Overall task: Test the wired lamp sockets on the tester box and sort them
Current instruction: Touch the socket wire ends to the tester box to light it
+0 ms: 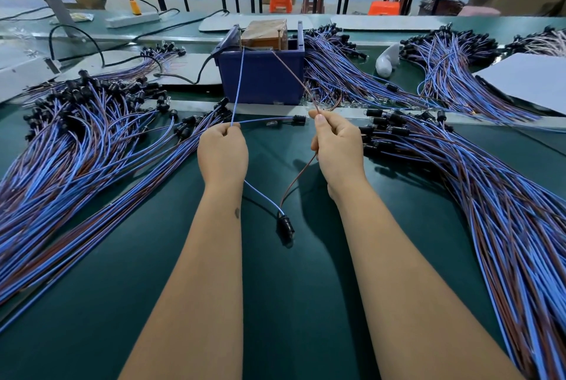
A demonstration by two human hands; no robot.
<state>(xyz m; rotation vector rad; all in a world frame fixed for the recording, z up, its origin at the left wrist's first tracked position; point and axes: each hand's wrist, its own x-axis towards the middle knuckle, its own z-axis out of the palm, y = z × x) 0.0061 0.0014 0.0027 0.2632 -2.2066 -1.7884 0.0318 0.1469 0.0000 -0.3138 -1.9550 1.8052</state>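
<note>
Green matting covers the bench (306, 318). Blue plastic tester box (262, 76) stands ahead of both hands. Left hand (222, 151) pinches the blue lead (237, 88); right hand (337, 146) pinches the brown lead (291, 71); both run up to the box. Black cylindrical socket (285, 225) hangs between the wrists.

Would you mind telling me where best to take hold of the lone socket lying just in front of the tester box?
Probably by its black body, pinched across the sides from above: it lies flat on the mat, apart from the piles, wire trailing left. The right hand is nearest, though it is shut on the brown wire.
</note>
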